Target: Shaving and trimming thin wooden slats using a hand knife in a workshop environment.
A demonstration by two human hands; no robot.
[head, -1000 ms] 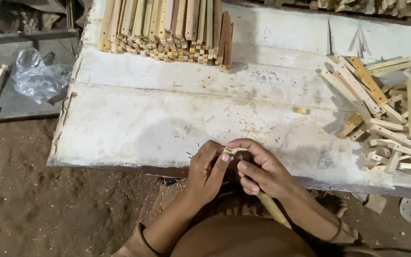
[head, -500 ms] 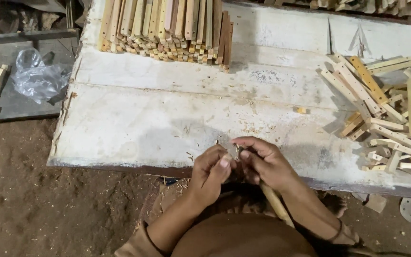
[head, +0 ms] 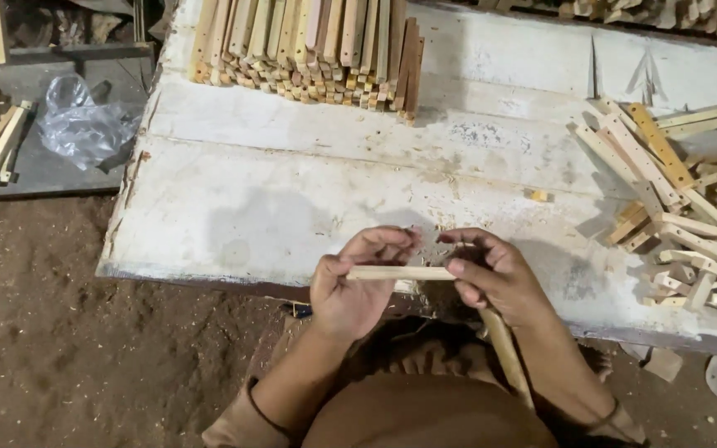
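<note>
Lower centre: left hand point(head: 348, 286) and right hand point(head: 491, 278) each pinch one end of a short pale wooden stick point(head: 398, 272), held level over near edge of whitewashed plank table point(head: 292, 191) | top centre: stacked row of cut wooden strips point(head: 309, 50) | right edge: loose heap of wooden offcuts point(head: 682, 207) | upper left: crumpled clear plastic bag point(head: 80, 124)

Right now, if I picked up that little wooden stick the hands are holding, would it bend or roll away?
The wooden stick probably stays stiff: it spans straight between the left hand and right hand without sagging. It looks light, since fingers alone pinch it. Its flat, squared sides suggest it would lie still on the white bench rather than roll.
</note>
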